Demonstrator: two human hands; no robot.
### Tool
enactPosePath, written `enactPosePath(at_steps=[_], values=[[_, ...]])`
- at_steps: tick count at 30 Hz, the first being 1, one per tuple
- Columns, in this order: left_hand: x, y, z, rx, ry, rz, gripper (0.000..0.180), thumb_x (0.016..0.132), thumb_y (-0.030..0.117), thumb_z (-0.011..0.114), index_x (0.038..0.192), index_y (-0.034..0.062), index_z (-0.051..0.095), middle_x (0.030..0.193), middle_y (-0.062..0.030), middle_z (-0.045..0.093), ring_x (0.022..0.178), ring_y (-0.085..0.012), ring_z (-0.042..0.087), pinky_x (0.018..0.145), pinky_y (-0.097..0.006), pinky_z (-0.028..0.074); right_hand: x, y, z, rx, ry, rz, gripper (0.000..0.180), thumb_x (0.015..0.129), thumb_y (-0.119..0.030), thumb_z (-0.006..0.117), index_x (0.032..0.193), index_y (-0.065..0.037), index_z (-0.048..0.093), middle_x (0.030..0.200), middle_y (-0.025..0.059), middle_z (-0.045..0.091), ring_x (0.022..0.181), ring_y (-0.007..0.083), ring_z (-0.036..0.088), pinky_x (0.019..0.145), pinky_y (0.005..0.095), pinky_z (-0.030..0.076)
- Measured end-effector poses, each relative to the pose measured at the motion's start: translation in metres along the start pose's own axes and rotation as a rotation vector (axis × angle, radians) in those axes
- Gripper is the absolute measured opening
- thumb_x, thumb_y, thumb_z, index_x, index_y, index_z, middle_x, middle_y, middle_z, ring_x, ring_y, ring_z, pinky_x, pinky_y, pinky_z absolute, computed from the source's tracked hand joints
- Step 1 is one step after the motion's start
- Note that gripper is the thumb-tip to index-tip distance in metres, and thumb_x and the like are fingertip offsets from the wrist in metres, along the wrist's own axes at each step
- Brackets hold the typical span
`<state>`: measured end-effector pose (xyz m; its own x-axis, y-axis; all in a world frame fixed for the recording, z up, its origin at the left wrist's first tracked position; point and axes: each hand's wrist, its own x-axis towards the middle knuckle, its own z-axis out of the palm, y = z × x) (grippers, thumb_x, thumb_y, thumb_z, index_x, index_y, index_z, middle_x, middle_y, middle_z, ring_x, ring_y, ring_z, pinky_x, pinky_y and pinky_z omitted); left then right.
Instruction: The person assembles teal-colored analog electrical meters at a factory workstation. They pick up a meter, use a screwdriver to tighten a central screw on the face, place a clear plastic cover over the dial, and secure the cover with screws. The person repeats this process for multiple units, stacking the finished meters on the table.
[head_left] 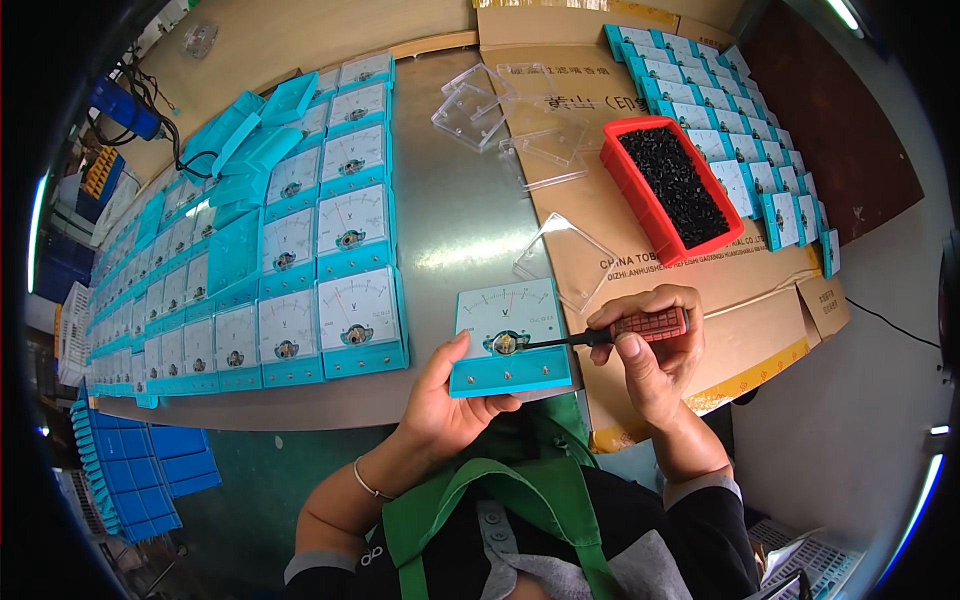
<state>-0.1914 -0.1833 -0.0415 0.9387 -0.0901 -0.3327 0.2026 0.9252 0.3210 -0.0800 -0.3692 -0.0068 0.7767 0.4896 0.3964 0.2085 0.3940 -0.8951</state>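
My left hand (446, 392) grips a voltmeter (508, 305) by its left side and lower edge. The meter has a teal case, a white scale face and an uncovered round brass-coloured movement near the middle. In my right hand (658, 362) is a screwdriver (652, 324) with a red, grid-patterned handle, fingers and thumb wrapped round it. Its dark shaft lies nearly level across the meter's face, pointing left. The tip is at the movement; whether it touches cannot be made out. Just beyond the meter lies a clear plastic cover (567, 262).
Rows of similar meters (353, 220) fill the left side, with empty teal cases (235, 255) among them. More clear covers (470, 115) lie ahead. On cardboard (560, 210) stands a red bin (640, 195) of small black parts. More meters (700, 118) stand at far right.
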Motion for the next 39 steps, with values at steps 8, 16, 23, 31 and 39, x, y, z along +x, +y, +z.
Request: enactPosePath(at_steps=[8,16,23,31,39], values=[[-0.0006,-0.0010,0.0031,0.051,0.018,-0.001,0.044,0.095,0.034,0.034,0.118,-0.0020,0.045,0.102,-0.0167,0.062,0.081,-0.0258,0.064,0.066,-0.035,0.054,-0.0014,0.0018,-0.0011,-0.035,-0.025,-0.062,0.031,0.087,-0.009,0.059,0.106,-0.005,0.034,0.093,0.0205,0.061,0.074,0.0150,0.060,0.064,0.0245,0.051],[0.0001,-0.0016,0.0021,0.022,0.025,0.006,0.043,0.096,0.033,0.034,0.117,-0.0019,0.046,0.101,-0.0167,0.062,0.079,-0.0251,0.064,0.065,-0.035,0.055,-0.0036,0.0039,-0.0023,-0.020,-0.042,-0.081,0.030,0.086,-0.006,0.058,0.105,-0.004,0.035,0.093,0.0205,0.061,0.082,0.0169,0.060,0.071,0.0266,0.051],[-0.0003,-0.0017,0.0027,-0.002,0.046,0.003,0.042,0.096,0.033,0.035,0.117,-0.0015,0.046,0.101,-0.0160,0.063,0.079,-0.0247,0.065,0.064,-0.035,0.055,-0.0044,0.0060,-0.0010,-0.033,-0.078,-0.103,0.030,0.085,-0.005,0.059,0.104,-0.002,0.036,0.095,0.0220,0.061,0.085,0.0188,0.060,0.076,0.0297,0.050],[-0.0003,-0.0018,0.0037,-0.006,0.059,0.006,0.043,0.095,0.034,0.036,0.118,-0.0013,0.045,0.101,-0.0157,0.063,0.079,-0.0247,0.065,0.064,-0.034,0.056,-0.0043,0.0066,-0.0006,-0.024,-0.082,-0.090,0.030,0.085,-0.005,0.059,0.104,-0.002,0.035,0.095,0.0220,0.061,0.086,0.0197,0.060,0.078,0.0308,0.049],[-0.0002,-0.0015,0.0029,0.006,0.046,-0.002,0.044,0.096,0.034,0.035,0.119,-0.0015,0.045,0.100,-0.0162,0.063,0.078,-0.0247,0.065,0.064,-0.034,0.056,-0.0040,0.0058,-0.0001,-0.030,-0.090,-0.090,0.031,0.085,-0.005,0.060,0.105,-0.002,0.036,0.095,0.0218,0.060,0.087,0.0192,0.060,0.078,0.0310,0.049]])
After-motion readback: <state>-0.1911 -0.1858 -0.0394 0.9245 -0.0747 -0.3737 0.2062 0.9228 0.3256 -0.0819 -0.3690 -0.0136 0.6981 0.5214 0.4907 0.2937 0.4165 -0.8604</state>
